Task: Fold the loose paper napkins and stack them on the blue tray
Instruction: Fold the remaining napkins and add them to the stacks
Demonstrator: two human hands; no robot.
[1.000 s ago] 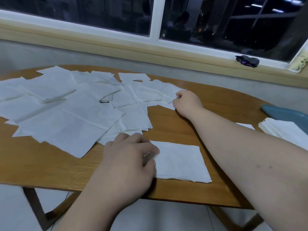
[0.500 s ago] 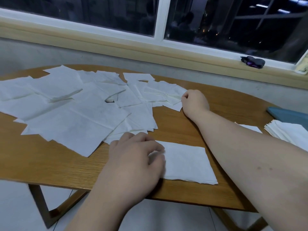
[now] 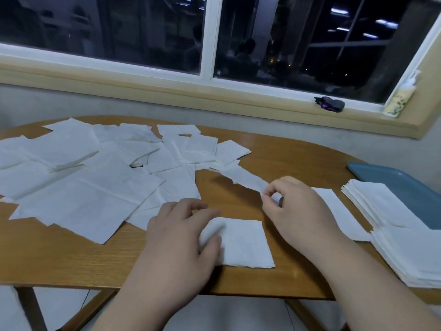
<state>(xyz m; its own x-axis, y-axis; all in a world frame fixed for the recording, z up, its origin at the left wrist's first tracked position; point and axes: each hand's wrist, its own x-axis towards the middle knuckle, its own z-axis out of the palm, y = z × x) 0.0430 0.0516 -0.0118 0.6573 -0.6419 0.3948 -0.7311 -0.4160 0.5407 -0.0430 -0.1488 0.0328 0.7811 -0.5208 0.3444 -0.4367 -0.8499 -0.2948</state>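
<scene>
1. The folded napkin (image 3: 248,244) is a thin white rectangle with slightly ragged edges, lying by the table's (image 3: 286,158) near edge.
2. My left hand (image 3: 181,237) curls over its left end, gripping it.
3. My right hand (image 3: 298,211) pinches one corner of a loose napkin (image 3: 241,176).
4. Creased, overlapping loose napkins (image 3: 78,177) cover the table's left half.
5. Neat folded stacks (image 3: 381,206) sit on the blue tray (image 3: 405,185) at the right edge.

Two hands, left hand (image 3: 181,237) and right hand (image 3: 298,211); one table (image 3: 286,158); one blue tray (image 3: 393,180); two stacks of folded napkins, far stack (image 3: 374,201) and near stack (image 3: 410,254); one folded napkin (image 3: 245,244); one stretched napkin (image 3: 241,177); one flat napkin (image 3: 338,211); the loose napkins (image 3: 83,187) overlap, over a dozen, exact number unclear.
</scene>
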